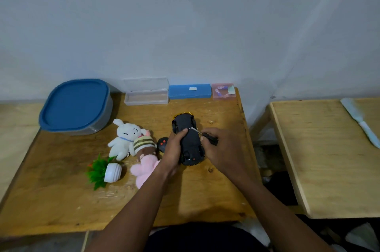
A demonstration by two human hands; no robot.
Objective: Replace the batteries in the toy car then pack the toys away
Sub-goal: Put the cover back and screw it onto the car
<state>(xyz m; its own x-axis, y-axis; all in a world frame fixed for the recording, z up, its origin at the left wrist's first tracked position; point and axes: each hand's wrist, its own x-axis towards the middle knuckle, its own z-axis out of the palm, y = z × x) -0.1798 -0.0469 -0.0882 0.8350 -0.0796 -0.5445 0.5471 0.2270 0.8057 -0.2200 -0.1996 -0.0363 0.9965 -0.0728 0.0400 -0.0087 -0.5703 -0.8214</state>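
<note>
The toy car point(190, 138) lies upside down on the wooden table point(61, 200), its black underside up and a yellow body edge showing. My left hand point(174, 149) grips its left side, thumb on the underside. My right hand point(222, 149) holds a small black-handled screwdriver point(209, 137) whose metal tip touches the car's underside near the middle. A black remote control point(162, 143) with red buttons lies just left of the car, partly hidden by my left hand. A pink box with batteries point(223, 91) stands at the table's back edge.
A grey tub with a blue lid point(76, 105) sits back left. A clear open case point(146, 92) and a blue case point(190, 91) line the wall. A white plush point(125, 138), a striped pink plush point(145, 155) and a fallen toy plant point(104, 170) lie left. A second table point(320, 159) stands right.
</note>
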